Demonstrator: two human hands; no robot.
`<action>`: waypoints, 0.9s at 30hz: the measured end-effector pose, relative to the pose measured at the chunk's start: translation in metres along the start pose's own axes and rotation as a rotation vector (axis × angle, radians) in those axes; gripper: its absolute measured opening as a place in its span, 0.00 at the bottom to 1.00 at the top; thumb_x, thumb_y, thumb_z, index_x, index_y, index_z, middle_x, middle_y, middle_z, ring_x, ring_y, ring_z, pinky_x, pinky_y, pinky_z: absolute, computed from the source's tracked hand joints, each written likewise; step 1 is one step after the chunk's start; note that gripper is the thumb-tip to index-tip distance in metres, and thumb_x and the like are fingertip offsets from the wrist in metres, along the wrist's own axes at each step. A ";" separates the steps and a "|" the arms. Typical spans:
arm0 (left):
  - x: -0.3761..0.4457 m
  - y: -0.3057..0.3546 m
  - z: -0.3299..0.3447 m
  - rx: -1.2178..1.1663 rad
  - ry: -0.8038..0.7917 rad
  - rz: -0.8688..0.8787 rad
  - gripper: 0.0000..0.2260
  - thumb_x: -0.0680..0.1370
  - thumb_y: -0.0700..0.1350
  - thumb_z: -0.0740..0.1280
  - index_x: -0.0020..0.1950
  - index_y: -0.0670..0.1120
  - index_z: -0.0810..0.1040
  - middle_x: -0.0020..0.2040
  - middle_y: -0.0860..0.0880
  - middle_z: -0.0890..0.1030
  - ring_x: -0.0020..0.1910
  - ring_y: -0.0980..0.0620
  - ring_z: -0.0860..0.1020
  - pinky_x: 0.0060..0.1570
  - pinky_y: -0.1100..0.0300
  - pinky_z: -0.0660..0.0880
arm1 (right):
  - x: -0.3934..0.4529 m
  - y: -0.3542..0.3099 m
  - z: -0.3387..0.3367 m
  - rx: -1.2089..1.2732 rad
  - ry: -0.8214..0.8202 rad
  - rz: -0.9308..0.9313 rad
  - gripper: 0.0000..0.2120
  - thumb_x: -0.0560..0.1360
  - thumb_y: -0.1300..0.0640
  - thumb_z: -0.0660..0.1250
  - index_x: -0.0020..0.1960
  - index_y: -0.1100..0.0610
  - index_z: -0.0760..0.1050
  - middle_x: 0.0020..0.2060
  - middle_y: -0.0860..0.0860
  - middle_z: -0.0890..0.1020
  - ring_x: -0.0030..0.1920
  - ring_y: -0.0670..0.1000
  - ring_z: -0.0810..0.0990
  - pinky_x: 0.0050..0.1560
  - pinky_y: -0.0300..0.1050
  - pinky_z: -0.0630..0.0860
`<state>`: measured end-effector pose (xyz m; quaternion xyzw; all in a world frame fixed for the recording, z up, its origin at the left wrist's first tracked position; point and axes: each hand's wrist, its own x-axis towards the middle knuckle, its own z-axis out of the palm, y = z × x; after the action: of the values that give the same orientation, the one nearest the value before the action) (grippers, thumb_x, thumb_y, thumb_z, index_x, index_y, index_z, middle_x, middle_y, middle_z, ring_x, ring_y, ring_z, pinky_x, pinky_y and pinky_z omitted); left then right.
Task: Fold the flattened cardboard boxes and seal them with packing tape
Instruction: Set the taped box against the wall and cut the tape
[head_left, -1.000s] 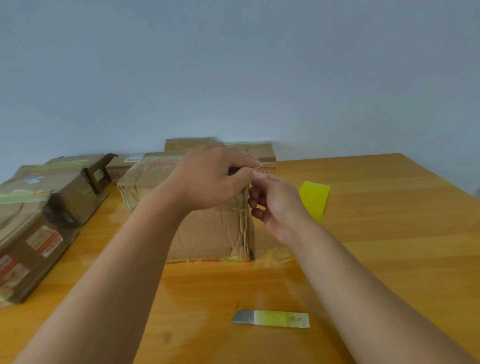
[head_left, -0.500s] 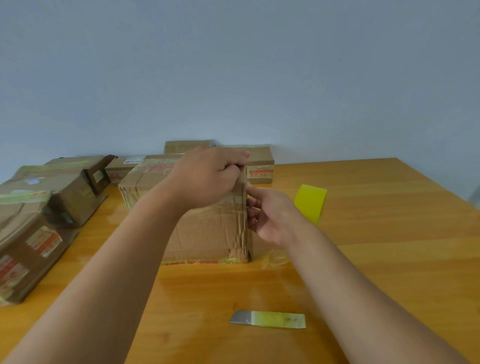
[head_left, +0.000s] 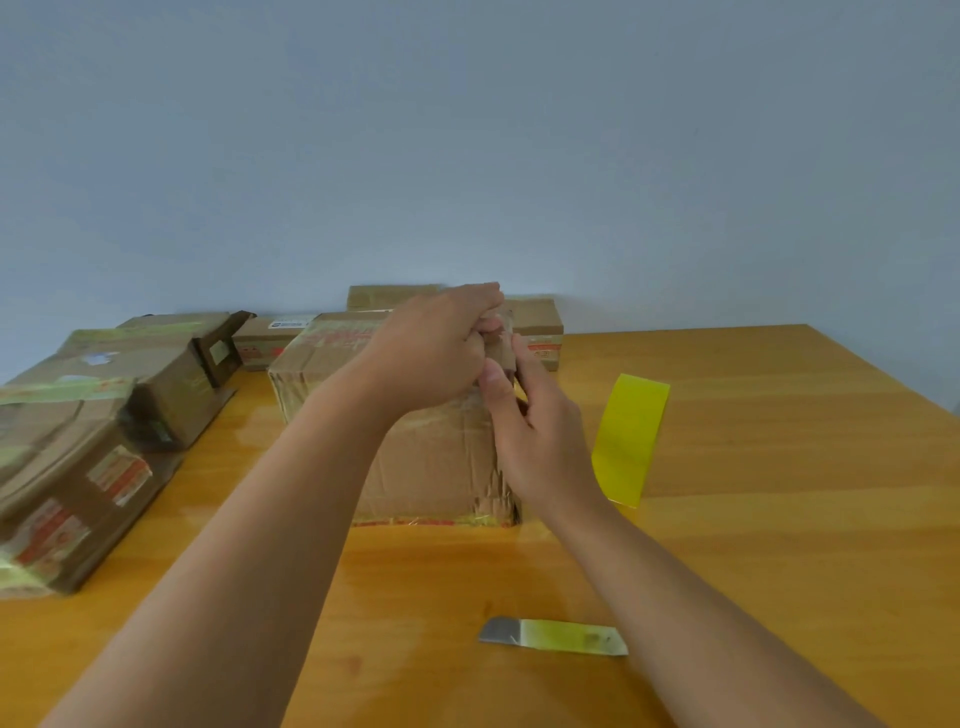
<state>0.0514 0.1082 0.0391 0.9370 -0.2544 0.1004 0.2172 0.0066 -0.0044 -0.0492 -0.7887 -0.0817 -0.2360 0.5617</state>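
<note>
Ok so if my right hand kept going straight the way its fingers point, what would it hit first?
Your right hand points up and away along the near right corner of the box, which it already touches. Past that corner, the small box at the back is probably next, though depth is hard to judge.

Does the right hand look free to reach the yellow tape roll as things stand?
Probably yes: the yellow tape roll stands just beside the right hand on bare table, nothing between, though the hand now pinches the box corner.
</note>
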 end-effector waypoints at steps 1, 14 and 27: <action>0.001 0.000 0.000 -0.024 -0.008 -0.005 0.24 0.80 0.35 0.54 0.76 0.47 0.67 0.71 0.52 0.74 0.67 0.54 0.74 0.67 0.58 0.69 | 0.000 0.000 0.000 -0.050 -0.002 -0.002 0.30 0.78 0.37 0.53 0.77 0.48 0.63 0.66 0.48 0.78 0.62 0.42 0.75 0.58 0.34 0.69; -0.042 -0.051 -0.038 0.056 0.086 -0.607 0.18 0.82 0.60 0.57 0.48 0.47 0.76 0.50 0.40 0.78 0.51 0.40 0.78 0.48 0.49 0.76 | 0.013 -0.020 -0.008 -0.069 -0.079 0.183 0.23 0.83 0.46 0.56 0.75 0.54 0.68 0.59 0.47 0.80 0.61 0.47 0.76 0.57 0.44 0.71; -0.074 -0.059 -0.001 -0.364 0.548 -0.364 0.36 0.74 0.61 0.70 0.76 0.47 0.64 0.68 0.49 0.75 0.65 0.48 0.75 0.62 0.48 0.75 | 0.006 -0.018 -0.008 -0.045 0.213 0.158 0.16 0.76 0.47 0.71 0.48 0.58 0.69 0.38 0.46 0.73 0.38 0.44 0.73 0.36 0.33 0.67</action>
<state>0.0191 0.1866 -0.0027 0.8512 -0.0299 0.2605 0.4547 0.0022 -0.0056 -0.0291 -0.7756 0.0459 -0.2752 0.5662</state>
